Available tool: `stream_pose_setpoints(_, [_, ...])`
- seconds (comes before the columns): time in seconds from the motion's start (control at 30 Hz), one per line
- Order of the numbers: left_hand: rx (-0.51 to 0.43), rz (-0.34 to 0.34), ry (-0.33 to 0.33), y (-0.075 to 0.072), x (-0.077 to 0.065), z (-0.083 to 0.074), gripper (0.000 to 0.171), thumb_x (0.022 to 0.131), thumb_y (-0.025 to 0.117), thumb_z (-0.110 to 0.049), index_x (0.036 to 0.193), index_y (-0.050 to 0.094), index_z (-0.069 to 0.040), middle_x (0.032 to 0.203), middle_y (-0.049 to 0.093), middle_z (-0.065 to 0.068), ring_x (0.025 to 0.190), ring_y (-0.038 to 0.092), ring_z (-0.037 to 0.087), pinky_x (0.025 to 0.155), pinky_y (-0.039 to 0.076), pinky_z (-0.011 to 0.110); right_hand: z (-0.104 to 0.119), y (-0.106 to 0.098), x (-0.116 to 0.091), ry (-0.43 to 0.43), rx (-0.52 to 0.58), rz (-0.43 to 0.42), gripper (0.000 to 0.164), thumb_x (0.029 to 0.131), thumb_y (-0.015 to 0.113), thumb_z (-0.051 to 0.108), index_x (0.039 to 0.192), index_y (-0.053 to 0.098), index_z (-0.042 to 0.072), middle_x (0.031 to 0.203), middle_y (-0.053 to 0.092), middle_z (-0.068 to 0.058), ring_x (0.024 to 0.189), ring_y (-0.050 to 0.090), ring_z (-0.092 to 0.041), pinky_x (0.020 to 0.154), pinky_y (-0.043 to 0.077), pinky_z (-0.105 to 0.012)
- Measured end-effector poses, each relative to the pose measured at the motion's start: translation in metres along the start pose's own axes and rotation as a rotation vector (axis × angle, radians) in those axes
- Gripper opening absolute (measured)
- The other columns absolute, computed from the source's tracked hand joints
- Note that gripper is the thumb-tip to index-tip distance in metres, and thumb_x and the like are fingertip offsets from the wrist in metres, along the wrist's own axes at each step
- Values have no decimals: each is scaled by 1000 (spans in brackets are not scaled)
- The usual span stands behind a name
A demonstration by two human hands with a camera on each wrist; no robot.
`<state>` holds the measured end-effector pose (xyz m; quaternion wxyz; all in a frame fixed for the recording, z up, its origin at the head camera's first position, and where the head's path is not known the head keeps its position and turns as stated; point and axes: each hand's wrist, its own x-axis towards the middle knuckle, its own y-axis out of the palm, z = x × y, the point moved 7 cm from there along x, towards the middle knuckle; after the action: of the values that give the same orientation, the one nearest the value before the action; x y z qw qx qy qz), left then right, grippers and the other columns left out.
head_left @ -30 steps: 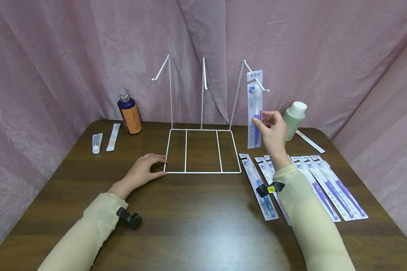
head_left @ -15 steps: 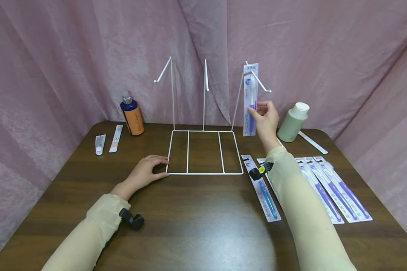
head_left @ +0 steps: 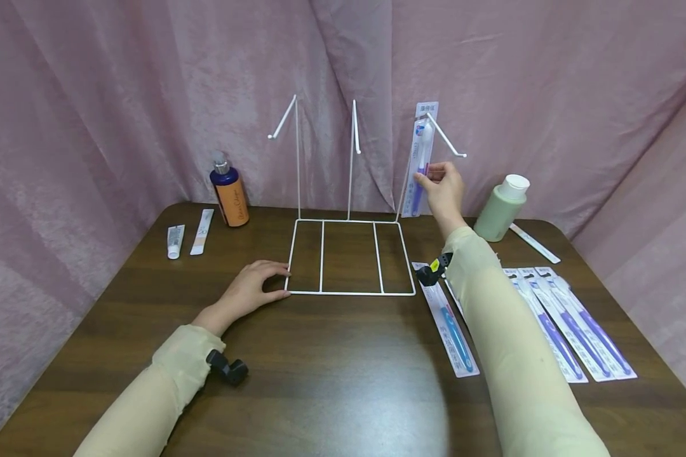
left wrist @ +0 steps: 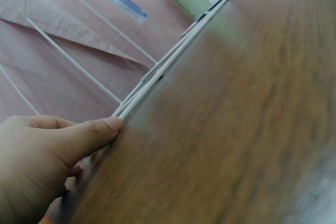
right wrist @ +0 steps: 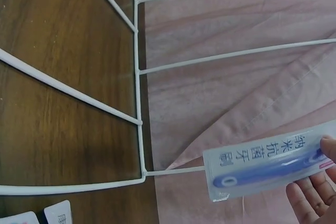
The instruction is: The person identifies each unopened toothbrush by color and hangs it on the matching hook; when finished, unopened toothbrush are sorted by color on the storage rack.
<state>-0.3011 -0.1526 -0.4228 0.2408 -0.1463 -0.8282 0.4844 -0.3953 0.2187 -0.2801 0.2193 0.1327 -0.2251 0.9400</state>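
A purple toothbrush in a clear blister pack is held up at the right hook of a white wire display rack. My right hand pinches the pack's edge at mid-height between thumb and fingers. The hook passes through the slot near the pack's top, and the pack is slightly tilted. In the right wrist view its lower end overlaps the rack's right upright. At the rack's front left corner, my left hand holds the base wire, thumb in front. The left wrist view shows the thumb on that wire.
More packed toothbrushes lie right of the rack, one blue and several purple, partly behind my right sleeve. A green bottle stands back right. An orange-and-blue bottle, a small tube and a sachet are back left.
My right hand has carried the toothbrush pack up and back along the right hook, toward the upright. The left hand keeps its place at the rack's corner.
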Motion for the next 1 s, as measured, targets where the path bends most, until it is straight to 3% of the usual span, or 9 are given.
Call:
stream_pose_setpoints(0.27, [-12,1,6,-1,3,-1,43,81,77,-34,116,68,-12,132,61,8,126,51,31,106,36,57,3,-2,4,0,-129,66,38,87,72,23,115,61,0,108,68,-16,76,52,2,70,42,-13])
stream_pose_setpoints(0.47, [-21,1,7,-1,2,1,42,80,77,-35,115,68,-12,133,61,7,126,51,31,106,36,57,7,-9,6,-25,-99,117,39,87,71,20,118,61,-1,117,67,-21,89,63,-7,73,44,-12])
stream_pose_setpoints(0.77, [-32,0,-5,-2,0,2,41,81,77,-33,115,68,-12,134,61,8,126,51,32,106,35,57,13,-38,6,-54,-228,200,45,90,68,22,128,57,1,125,64,-20,112,63,-30,93,50,-35])
stream_pose_setpoints(0.87, [-28,-2,-3,-2,0,3,41,80,77,-33,114,68,-12,134,61,8,125,51,32,106,35,57,16,-52,3,-66,-292,252,46,90,67,25,129,55,3,125,64,-21,114,61,-32,89,50,-32])
stream_pose_setpoints(1.0, [-16,4,-2,-4,0,3,42,80,77,-35,115,68,-12,134,61,7,126,51,31,106,35,57,19,-70,-2,-112,-373,319,46,90,67,28,127,57,2,122,64,-23,110,62,-33,76,45,-17])
